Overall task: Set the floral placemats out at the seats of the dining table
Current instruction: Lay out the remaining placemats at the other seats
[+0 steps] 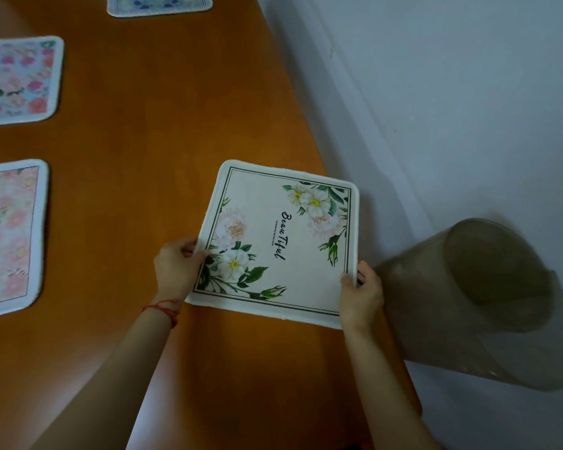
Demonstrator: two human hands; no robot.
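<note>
A cream placemat [273, 241] with white flowers, green leaves and the script word "Beautiful" lies at the right edge of the orange wooden table [163, 131]. My left hand [176, 267] pinches its near left edge. My right hand [359, 293] grips its near right corner, which juts past the table edge. Three other floral placemats lie flat on the table: a pink one [7, 235] at the left, a pink and blue one [17, 79] further back, and a blue one [158, 3] at the far end, cut off by the frame.
A translucent grey-brown plastic chair or bin [481, 303] stands on the pale floor [452, 108] just right of the table edge, close to my right hand. A red string bracelet [165, 308] circles my left wrist.
</note>
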